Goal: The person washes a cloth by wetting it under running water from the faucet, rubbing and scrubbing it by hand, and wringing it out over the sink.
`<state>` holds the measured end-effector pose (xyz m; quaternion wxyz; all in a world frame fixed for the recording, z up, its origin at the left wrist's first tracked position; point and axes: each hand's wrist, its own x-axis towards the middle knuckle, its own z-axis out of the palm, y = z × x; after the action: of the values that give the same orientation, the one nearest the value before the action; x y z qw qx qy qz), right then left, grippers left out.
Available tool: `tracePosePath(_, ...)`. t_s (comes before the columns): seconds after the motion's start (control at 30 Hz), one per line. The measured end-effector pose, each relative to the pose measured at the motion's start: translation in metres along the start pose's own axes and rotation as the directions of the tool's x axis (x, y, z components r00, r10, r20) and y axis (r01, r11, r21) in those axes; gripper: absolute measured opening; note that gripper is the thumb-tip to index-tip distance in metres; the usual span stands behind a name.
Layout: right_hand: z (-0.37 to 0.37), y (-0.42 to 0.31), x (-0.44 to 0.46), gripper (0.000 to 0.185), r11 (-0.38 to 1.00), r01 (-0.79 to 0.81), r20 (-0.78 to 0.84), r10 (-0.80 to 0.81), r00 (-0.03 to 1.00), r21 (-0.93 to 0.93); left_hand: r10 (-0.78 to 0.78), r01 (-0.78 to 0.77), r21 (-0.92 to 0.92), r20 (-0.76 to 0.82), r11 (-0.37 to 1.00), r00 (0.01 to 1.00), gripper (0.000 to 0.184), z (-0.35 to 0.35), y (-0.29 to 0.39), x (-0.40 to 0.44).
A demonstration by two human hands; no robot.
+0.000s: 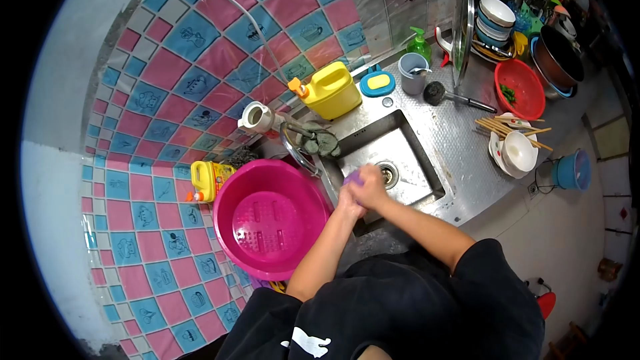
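Observation:
Over the left part of the steel sink, my two hands are pressed together around a purple cloth. My left hand is closed on its lower side, and my right hand is wrapped over it from the right. Just right of my hands the round drain shows. A curved metal faucet stands at the sink's left edge, with a grey-green cloth beside it. Much of the purple cloth is hidden by my fingers.
A pink basin stands left of the sink. Behind it are a yellow jug, a soap dish, a grey cup and a scrubber. Rightward are a red basin, chopsticks and stacked bowls.

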<state>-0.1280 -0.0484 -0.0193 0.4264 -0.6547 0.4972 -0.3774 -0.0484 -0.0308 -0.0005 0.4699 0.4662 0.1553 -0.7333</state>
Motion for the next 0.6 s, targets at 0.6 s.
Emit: tracePosePath(0.6,-0.024,0.1,0.042,0.05,0.75,-0.531,0.23,0.479,0.847,0.394,0.248,-0.239,0.797,0.116,0.554,0.962,0.029,-0.032,0.005,0.02)
